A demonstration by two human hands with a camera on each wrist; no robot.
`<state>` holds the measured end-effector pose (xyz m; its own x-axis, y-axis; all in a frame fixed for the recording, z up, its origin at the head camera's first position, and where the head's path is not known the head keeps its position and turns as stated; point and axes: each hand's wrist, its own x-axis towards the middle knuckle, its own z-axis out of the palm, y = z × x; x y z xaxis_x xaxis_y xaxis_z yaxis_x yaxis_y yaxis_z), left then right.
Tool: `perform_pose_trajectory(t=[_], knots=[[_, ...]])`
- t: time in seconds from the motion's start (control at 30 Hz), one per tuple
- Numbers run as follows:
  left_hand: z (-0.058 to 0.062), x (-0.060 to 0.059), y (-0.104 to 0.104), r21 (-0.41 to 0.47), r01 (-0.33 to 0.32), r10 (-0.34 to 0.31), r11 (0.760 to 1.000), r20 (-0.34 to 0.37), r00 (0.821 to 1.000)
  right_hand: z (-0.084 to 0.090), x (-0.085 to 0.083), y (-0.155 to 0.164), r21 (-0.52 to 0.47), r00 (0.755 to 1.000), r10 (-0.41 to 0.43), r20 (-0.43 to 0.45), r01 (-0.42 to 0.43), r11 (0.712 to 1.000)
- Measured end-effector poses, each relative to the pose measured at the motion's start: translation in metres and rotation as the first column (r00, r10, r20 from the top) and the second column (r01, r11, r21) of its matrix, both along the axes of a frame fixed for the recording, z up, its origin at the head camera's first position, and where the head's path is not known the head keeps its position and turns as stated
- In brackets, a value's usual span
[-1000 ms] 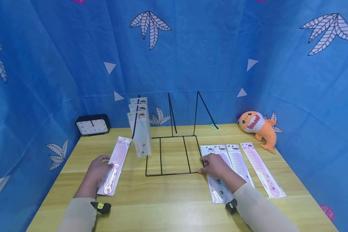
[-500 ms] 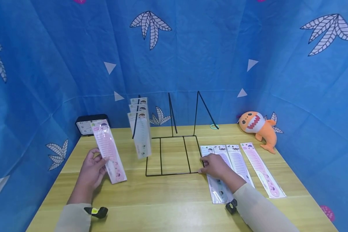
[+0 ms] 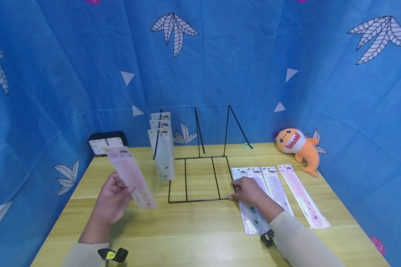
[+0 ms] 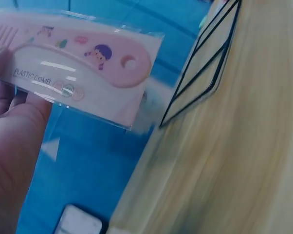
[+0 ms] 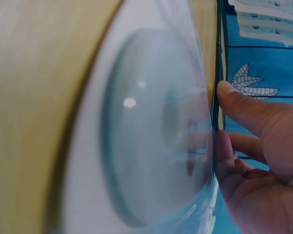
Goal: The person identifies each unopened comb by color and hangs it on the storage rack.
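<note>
My left hand [image 3: 111, 200] holds a pink plastic comb [image 3: 131, 177] in a clear packet, raised above the table and tilted, its header end pointing away. Close up in the left wrist view, the comb's handle [image 4: 129, 63] shows printed cartoon faces and a hole. With thumb and fingers, my right hand [image 3: 250, 191] grips the front right part of a black wire display rack [image 3: 185, 180]. Several packaged combs [image 3: 163, 154] hang in a row on its left hook; its middle hook [image 3: 198, 129] and right hook [image 3: 238, 124] carry no packets.
Packaged combs [image 3: 276, 189] lie under and beside the right forearm, with a pink one [image 3: 304, 196] farther right. A clock [image 3: 107, 144] stands back left, an orange plush shark [image 3: 299, 146] back right. A small light-green ring [image 3: 247, 146] lies behind the rack.
My left hand has lifted the pink comb packet off the table at the left, turned it, and brought it slightly right towards the rack. The right hand has stayed on the rack.
</note>
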<state>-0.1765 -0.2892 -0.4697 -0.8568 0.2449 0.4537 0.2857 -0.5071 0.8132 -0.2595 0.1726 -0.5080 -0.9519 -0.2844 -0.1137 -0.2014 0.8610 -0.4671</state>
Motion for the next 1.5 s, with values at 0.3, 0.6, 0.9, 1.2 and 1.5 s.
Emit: perform_pose_trajectory(t=[0.3,0.6,0.9,1.2,1.5], knots=[[-0.002,0.007,0.051,-0.118,0.052,-0.052,0.992,0.009,0.999,0.0,0.0,0.0,-0.002,1.0,0.0,0.002,0.0,1.0],[-0.011,0.001,0.098,-0.266,-0.097,0.133,0.959,0.121,0.984,0.003,0.001,-0.001,-0.013,1.0,-0.002,0.009,0.002,1.0],[-0.01,-0.006,0.124,-0.347,-0.117,0.182,0.931,0.161,0.97,0.002,0.0,0.0,-0.003,1.0,0.004,-0.006,-0.004,1.0],[-0.011,-0.012,0.147,-0.345,-0.079,0.142,0.935,0.162,0.977,0.001,0.001,0.0,-0.003,1.0,0.0,-0.011,0.0,1.0],[-0.012,-0.018,0.16,-0.349,-0.099,0.165,0.932,0.166,0.972,0.001,0.001,-0.001,-0.008,1.0,0.01,-0.016,-0.01,1.0]])
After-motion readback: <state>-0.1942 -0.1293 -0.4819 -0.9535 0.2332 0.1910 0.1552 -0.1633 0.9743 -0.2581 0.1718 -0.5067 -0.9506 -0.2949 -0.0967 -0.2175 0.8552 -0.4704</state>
